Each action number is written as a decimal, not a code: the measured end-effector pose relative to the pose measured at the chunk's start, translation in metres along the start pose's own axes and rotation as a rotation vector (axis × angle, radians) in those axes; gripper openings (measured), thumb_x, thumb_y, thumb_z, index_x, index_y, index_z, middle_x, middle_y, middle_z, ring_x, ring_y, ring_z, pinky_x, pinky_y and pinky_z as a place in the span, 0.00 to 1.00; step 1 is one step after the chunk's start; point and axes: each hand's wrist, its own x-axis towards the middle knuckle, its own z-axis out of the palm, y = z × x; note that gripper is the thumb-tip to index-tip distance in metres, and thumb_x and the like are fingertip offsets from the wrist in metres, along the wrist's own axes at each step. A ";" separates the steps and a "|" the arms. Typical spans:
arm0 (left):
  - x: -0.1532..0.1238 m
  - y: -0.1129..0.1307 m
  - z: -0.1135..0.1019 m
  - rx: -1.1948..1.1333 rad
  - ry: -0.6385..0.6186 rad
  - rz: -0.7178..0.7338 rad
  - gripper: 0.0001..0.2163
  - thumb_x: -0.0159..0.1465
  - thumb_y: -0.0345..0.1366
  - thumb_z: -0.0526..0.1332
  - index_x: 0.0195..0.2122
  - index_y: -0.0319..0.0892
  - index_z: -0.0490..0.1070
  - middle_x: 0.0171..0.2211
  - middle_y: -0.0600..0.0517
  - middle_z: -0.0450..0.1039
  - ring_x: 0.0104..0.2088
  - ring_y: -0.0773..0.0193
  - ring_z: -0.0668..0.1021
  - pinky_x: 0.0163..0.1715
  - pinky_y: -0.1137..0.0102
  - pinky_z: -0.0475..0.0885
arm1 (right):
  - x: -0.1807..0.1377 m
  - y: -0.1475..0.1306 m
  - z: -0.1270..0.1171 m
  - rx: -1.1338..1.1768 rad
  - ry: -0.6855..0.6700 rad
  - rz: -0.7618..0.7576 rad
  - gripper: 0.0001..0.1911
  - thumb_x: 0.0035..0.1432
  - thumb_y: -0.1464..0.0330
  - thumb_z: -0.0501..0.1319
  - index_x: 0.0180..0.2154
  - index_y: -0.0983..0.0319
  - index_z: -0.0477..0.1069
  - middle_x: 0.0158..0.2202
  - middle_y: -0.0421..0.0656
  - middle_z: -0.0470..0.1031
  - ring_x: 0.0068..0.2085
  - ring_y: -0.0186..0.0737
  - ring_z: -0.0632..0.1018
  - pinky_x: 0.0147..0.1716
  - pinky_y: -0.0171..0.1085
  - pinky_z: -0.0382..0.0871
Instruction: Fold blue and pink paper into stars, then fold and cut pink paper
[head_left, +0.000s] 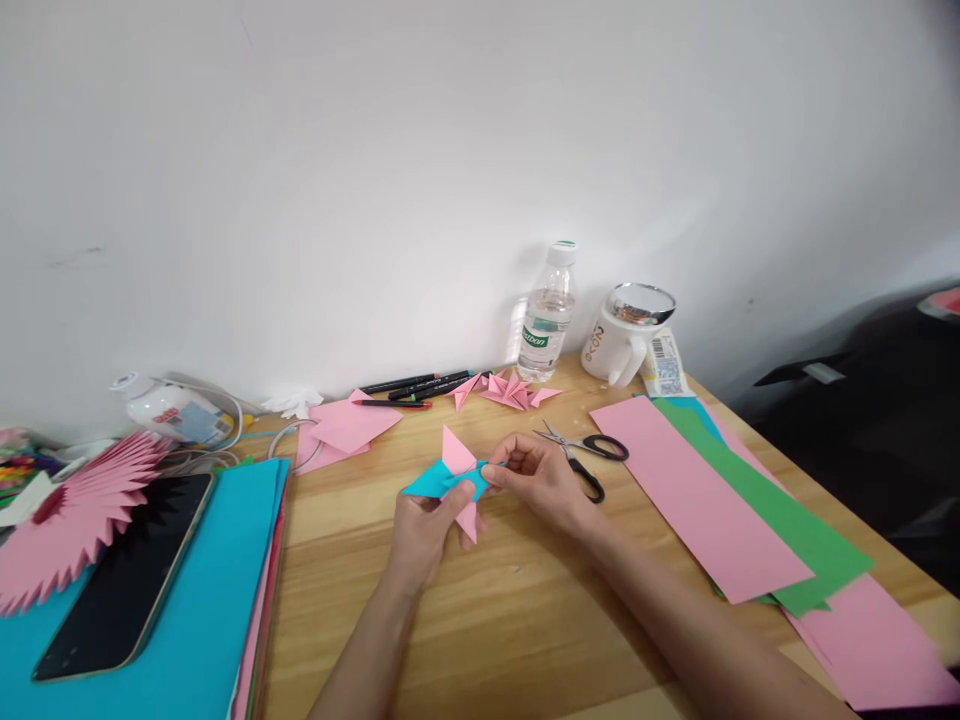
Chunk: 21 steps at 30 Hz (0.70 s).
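Between my two hands, a little above the wooden table, is a folded paper star (459, 458) with pink and blue points. My left hand (421, 530) grips it from the lower left, the thumb pressed on the blue centre and fingers beneath. With thumb and index finger, my right hand (536, 478) pinches the blue point on the right side. The fingers hide part of that point and the underside. Just beyond my right hand lie scissors (589, 452) with black handles, their blades partly spread.
Pink and green paper strips (705, 500) lie at the right. A water bottle (547, 320) and a white mug (628, 335) stand by the wall, near folded pink pieces (510, 390) and black pens (420, 385). At left, a phone (127, 580) rests on blue paper (217, 620) beside a pleated pink fan (90, 510).
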 end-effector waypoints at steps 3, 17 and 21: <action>0.000 -0.003 0.000 -0.011 0.051 0.019 0.14 0.52 0.44 0.65 0.30 0.36 0.76 0.16 0.51 0.73 0.12 0.69 0.68 0.09 0.75 0.61 | 0.000 0.003 0.001 0.053 0.002 0.016 0.17 0.40 0.61 0.71 0.30 0.63 0.70 0.24 0.38 0.75 0.25 0.34 0.76 0.28 0.34 0.71; -0.002 0.003 0.002 -0.215 0.056 0.040 0.12 0.52 0.40 0.66 0.20 0.37 0.71 0.12 0.54 0.68 0.09 0.71 0.67 0.06 0.78 0.57 | -0.004 0.002 0.009 0.199 -0.034 0.032 0.12 0.44 0.62 0.69 0.21 0.63 0.71 0.23 0.38 0.72 0.26 0.32 0.72 0.31 0.33 0.66; -0.002 0.005 0.003 -0.289 0.061 -0.029 0.15 0.50 0.41 0.67 0.15 0.37 0.67 0.08 0.55 0.63 0.07 0.72 0.64 0.05 0.79 0.55 | -0.005 0.003 0.010 0.311 -0.136 0.005 0.12 0.47 0.64 0.68 0.19 0.63 0.71 0.22 0.37 0.69 0.26 0.30 0.69 0.30 0.32 0.63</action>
